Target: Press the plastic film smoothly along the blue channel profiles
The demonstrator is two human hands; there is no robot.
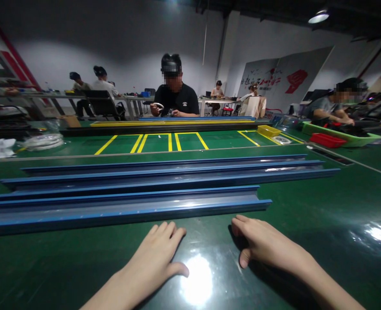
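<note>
My left hand (160,249) rests palm down over the green tabletop, thumb apart and fingers slightly bent, holding nothing. Its fingertips are close to the front edge of the nearest blue channel rail (139,206); whether they touch it I cannot tell. To the right, my right hand (258,243) is low at the table, fingers curled loosely downward and thumb apart, with nothing visible in it. It lies just in front of that rail's right end. Behind are a longer middle blue rail (190,175) and a far blue rail (164,165), lying roughly parallel.
Yellow tape rectangles (156,134) mark the green table (319,224) beyond the rails. A yellow tray (269,131), red tray (327,140) and green tray (360,138) stand back right. A white coil (44,141) lies back left. A person (177,97) works opposite; others sit around.
</note>
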